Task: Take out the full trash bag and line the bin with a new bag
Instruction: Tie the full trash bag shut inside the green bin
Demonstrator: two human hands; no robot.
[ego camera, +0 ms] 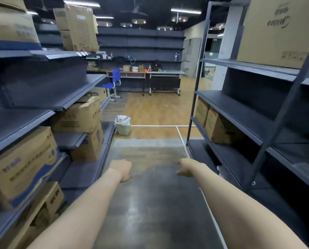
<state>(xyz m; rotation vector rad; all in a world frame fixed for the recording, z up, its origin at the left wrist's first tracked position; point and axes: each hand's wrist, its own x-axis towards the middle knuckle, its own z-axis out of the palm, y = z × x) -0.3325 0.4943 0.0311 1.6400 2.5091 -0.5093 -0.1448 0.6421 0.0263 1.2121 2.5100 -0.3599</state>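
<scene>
A small pale green bin stands on the floor at the end of the aisle, beside the left shelving. A white trash bag lines it, its top bulging open with rubbish inside. Both my arms reach forward over the aisle floor, well short of the bin. My left hand hangs with fingers curled down and holds nothing. My right hand is likewise empty, fingers curled loosely with the thumb sticking out to the left. No new bag is in view.
Dark blue shelving with cardboard boxes runs along the left. A metal rack with boxes lines the right. Beyond the aisle lie a wooden floor, a blue chair and cluttered tables.
</scene>
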